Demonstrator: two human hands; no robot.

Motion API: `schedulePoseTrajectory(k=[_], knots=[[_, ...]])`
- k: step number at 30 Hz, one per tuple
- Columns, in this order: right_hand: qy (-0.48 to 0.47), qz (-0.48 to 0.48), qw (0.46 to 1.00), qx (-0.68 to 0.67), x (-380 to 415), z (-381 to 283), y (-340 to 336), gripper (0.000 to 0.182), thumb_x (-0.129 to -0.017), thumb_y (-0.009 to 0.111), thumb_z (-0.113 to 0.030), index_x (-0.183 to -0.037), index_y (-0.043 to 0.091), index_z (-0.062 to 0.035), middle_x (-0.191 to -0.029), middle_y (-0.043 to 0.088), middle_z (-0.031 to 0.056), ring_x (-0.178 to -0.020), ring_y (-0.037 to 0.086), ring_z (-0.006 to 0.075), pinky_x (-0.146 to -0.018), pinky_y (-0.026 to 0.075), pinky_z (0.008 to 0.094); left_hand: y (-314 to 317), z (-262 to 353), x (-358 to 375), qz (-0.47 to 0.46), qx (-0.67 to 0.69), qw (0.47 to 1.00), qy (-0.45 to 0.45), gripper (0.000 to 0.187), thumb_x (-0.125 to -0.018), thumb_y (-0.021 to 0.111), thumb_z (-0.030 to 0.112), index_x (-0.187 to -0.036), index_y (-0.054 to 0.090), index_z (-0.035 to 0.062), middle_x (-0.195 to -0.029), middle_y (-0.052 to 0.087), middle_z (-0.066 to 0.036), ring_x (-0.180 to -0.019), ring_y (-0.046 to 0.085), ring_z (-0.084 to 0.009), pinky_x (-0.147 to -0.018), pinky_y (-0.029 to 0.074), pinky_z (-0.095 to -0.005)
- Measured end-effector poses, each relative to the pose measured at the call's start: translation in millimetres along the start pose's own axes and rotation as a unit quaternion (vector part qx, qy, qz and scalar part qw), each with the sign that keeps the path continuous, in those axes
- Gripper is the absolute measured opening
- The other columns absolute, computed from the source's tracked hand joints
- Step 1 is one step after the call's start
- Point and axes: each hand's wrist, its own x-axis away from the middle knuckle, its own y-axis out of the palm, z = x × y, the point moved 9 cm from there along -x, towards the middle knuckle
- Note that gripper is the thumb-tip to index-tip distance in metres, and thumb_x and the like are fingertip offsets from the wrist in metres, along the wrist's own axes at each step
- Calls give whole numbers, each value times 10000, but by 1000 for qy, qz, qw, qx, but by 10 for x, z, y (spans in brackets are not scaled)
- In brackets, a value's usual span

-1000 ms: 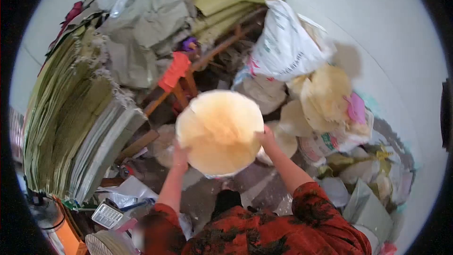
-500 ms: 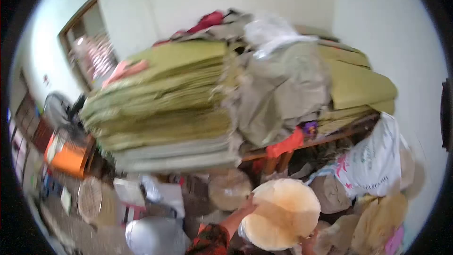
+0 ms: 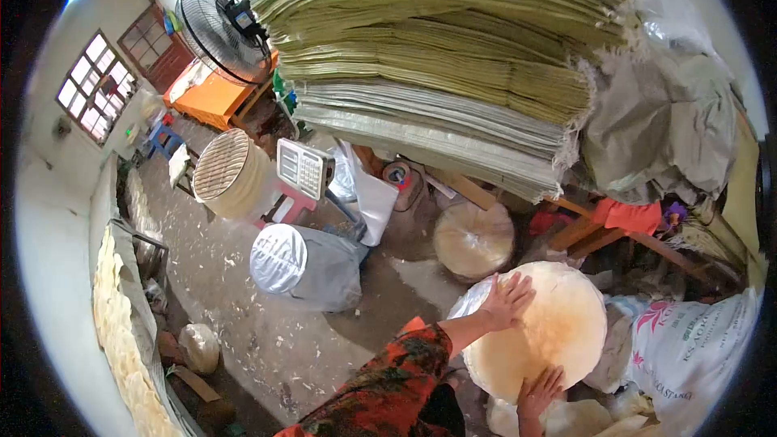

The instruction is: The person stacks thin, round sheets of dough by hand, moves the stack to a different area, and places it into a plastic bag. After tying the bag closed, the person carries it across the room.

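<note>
The left hand (image 3: 510,301) lies flat, fingers spread, on the pale disc (image 3: 571,320), while the right hand (image 3: 541,392), seemingly unclenched too, rests at its lower edge near the sack (image 3: 692,340).

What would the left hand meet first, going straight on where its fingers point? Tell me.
The left hand lies on the pale disc, so more of its top comes first. Past the rim, the wooden frame looks next in line, though depth is unclear.
</note>
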Motion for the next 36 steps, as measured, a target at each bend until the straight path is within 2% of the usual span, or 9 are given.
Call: schedulePoseTrajectory(k=[8, 11, 16, 17, 20, 21, 26, 32, 36], knots=[[38, -49, 997, -43, 22, 30, 234, 753, -849, 375, -524, -1380, 189, -25, -1437, 108, 235, -1330, 90, 400, -1005, 121, 598, -17, -65, 63, -40, 52, 998, -4, 758, -802, 496, 521, -1401, 190, 172, -1482, 31, -86, -1357, 17, -319, -1000, 73, -652], [24, -27, 996, -85, -24, -7, -141, 686, -832, 445, -449, -1336, 288, -10, -1381, 243, 253, -1296, 222, 372, -1006, 218, 533, -572, -267, 551, 153, 160, 975, -9, 499, -799, 572, 293, -1233, 446, 82, -1370, 316, -133, -1279, 277, -287, -1016, 212, -548], [128, 113, 909, -380, 329, 374, -606, 695, -796, 613, -209, -1350, 256, 12, -1396, 226, 212, -1273, 259, 304, -1054, 246, 369, -318, -2432, 2217, 326, 420, 810, -247, 162, -793, 597, 197, -831, 609, 40, -713, 616, -112, -612, 591, -301, -576, 490, -373], [147, 146, 898, -388, 384, 192, -854, 685, -798, 611, -211, -1345, 262, 10, -1390, 233, 209, -1267, 265, 300, -1049, 250, 368, -152, -3011, 2721, 369, 684, 536, -330, 162, -822, 545, 182, -790, 601, 34, -699, 608, -90, -589, 591, -221, -528, 481, -327], [172, 145, 886, -405, 434, -719, -1335, 657, -804, 605, -214, -1331, 280, 5, -1371, 256, 199, -1249, 283, 290, -1037, 263, 367, -31, -4857, 4114, 415, 652, 463, -434, 272, -814, 492, 255, -708, 578, 20, -633, 576, -77, -507, 532, -151, -447, 414, -261], [173, 120, 887, -412, 381, -1108, -1393, 647, -805, 603, -216, -1326, 286, 3, -1364, 263, 195, -1243, 289, 287, -1032, 267, 366, -304, -5294, 4463, 463, 623, 500, -384, 312, -829, 448, 265, -659, 566, 31, -608, 560, -74, -524, 531, -145, -438, 390, -247], [130, -66, 909, -390, 41, -2939, -1334, 600, -815, 593, -222, -1302, 316, -5, -1332, 301, 179, -1214, 318, 270, -1011, 289, 364, -21, -7440, 5797, 599, 720, 196, -291, 294, -926, 390, 216, -1045, 486, -36, -961, 581, -162, -806, 598, -257, -671, 524, -358], [88, -196, 913, -347, -168, -4238, -1254, 545, -826, 580, -229, -1273, 352, -16, -1293, 346, 159, -1178, 353, 250, -985, 315, 361, -341, -8265, 6329, 628, 712, 50, -310, 532, -939, 346, 211, -1350, 130, -49, -1407, 178, -231, -1268, 283, -378, -983, 387, -432], [79, -233, 913, -327, -189, -4648, -1280, 510, -834, 572, -234, -1253, 376, -23, -1267, 376, 145, -1154, 376, 237, -968, 332, 358, -310, -8481, 6323, 611, 734, -34, -296, 537, -932, 366, 207, -1352, 137, -38, -1393, 203, -239, -1252, 313, -372, -968, 402, -454]])
